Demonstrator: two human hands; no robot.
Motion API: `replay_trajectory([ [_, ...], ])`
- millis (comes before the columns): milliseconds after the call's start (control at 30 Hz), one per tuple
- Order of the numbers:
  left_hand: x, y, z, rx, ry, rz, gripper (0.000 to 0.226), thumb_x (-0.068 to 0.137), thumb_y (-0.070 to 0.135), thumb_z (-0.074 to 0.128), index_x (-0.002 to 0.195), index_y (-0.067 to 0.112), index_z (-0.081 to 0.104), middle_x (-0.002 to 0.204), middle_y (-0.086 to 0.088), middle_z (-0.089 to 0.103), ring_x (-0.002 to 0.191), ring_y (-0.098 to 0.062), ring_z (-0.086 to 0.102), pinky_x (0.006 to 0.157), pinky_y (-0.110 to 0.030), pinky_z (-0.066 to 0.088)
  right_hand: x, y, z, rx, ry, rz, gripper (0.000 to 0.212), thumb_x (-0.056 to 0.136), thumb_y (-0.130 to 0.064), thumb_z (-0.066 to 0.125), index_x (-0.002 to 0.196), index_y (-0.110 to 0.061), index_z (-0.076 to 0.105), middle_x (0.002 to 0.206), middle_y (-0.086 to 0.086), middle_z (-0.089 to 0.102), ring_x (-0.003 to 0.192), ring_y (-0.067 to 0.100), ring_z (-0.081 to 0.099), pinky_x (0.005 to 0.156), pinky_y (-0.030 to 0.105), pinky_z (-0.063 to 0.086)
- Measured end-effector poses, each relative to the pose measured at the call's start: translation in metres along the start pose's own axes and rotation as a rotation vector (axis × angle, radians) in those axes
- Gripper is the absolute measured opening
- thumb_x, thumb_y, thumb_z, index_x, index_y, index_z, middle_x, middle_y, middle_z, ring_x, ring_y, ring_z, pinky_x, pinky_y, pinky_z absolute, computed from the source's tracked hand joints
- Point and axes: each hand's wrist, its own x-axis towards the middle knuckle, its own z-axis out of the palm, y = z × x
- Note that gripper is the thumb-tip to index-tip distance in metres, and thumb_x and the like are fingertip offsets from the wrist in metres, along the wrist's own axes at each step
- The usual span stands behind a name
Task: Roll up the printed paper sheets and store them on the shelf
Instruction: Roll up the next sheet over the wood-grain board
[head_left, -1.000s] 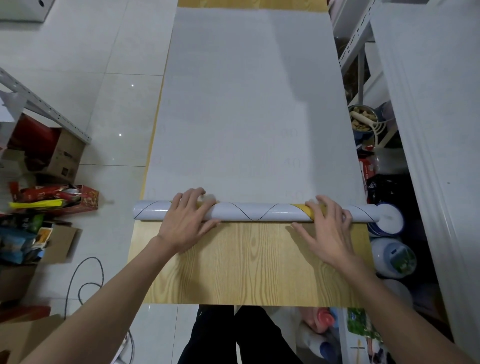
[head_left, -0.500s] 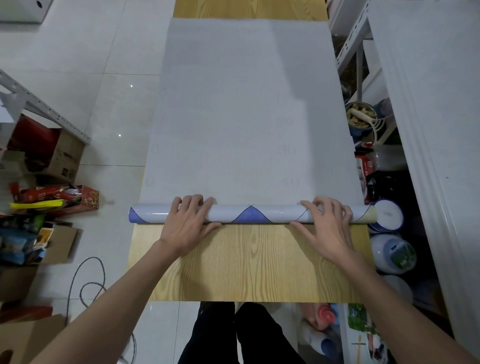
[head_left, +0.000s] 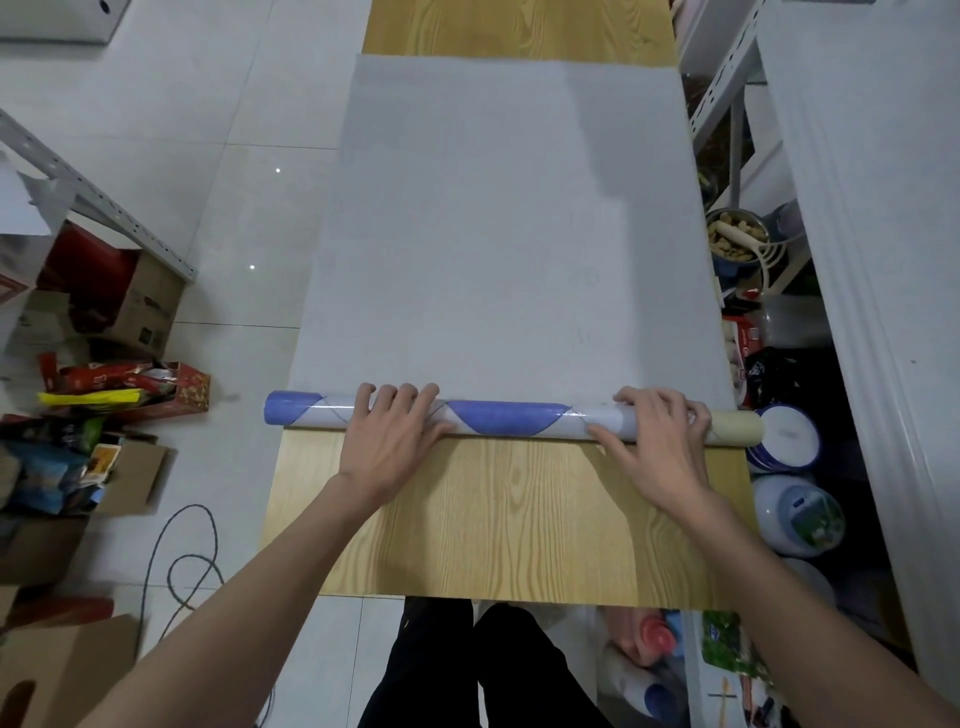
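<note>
A large paper sheet (head_left: 498, 234) lies white side up on a long wooden table (head_left: 509, 519). Its near end is wound into a roll (head_left: 506, 418) that shows blue and white print and a pale yellow right end. The roll lies crosswise and overhangs both table sides. My left hand (head_left: 392, 436) rests on the roll left of centre, fingers laid over its top. My right hand (head_left: 657, 441) rests on it near the right end, fingers draped over it. Both palms touch the wood behind the roll.
Metal shelving (head_left: 727, 98) stands at the right with a bowl of food (head_left: 735, 239), white lidded tubs (head_left: 787, 439) and bottles on the floor. Cardboard boxes (head_left: 124, 306), snack packs and a cable (head_left: 182, 561) crowd the left floor. A white wall panel (head_left: 878, 260) is at far right.
The roll has turned away from me, taking up more sheet; its print now shows wide blue patches. The far edge of the sheet has come nearer, baring more wood there.
</note>
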Motion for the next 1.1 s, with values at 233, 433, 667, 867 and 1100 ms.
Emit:
replay_trajectory([
  [233,-0.002,0.001,0.003,0.002,-0.028,-0.034,0.07,0.09,0.072,0.038,0.131,0.017,0.055,0.117,-0.012,0.052,0.103,-0.033,0.05,0.103,-0.05,0.03,-0.001,0.001,0.003,-0.001,-0.031,-0.051,0.065,0.083,-0.077,0.043,0.131,-0.034,0.055,0.124,-0.002,0.043,0.121,0.022,0.039,0.106,0.046,0.021],
  [433,0.005,-0.001,0.003,-0.079,0.008,-0.051,0.057,0.097,0.064,0.029,0.115,0.019,0.058,0.111,-0.004,0.061,0.105,-0.027,0.058,0.111,-0.048,0.02,0.005,-0.003,-0.004,0.044,-0.013,-0.004,0.045,0.094,-0.066,0.041,0.114,-0.029,0.057,0.117,-0.008,0.058,0.119,0.017,0.041,0.105,0.044,0.022],
  [667,0.008,-0.006,0.0,-0.038,-0.013,-0.028,0.064,0.092,0.071,0.029,0.123,0.023,0.058,0.105,-0.004,0.057,0.096,-0.028,0.054,0.1,-0.046,0.027,0.003,0.0,-0.001,-0.066,-0.031,-0.083,0.063,0.089,-0.074,0.039,0.129,-0.029,0.055,0.118,-0.005,0.051,0.116,0.02,0.043,0.104,0.043,0.022],
  [867,0.003,-0.008,0.005,-0.12,-0.005,0.013,0.06,0.093,0.07,0.036,0.123,0.022,0.056,0.123,-0.005,0.055,0.11,-0.027,0.053,0.109,-0.048,0.023,0.001,-0.004,0.001,-0.021,0.006,0.002,0.05,0.092,-0.065,0.041,0.12,-0.028,0.058,0.129,0.0,0.051,0.125,0.021,0.042,0.106,0.044,0.021],
  [1100,0.007,-0.017,-0.002,-0.102,-0.004,0.053,0.05,0.101,0.056,0.027,0.122,0.022,0.057,0.105,0.002,0.063,0.101,-0.025,0.06,0.107,-0.043,0.023,-0.002,-0.004,-0.002,-0.042,-0.005,0.017,0.054,0.095,-0.065,0.032,0.123,-0.025,0.054,0.115,-0.005,0.059,0.117,0.019,0.048,0.103,0.045,0.027],
])
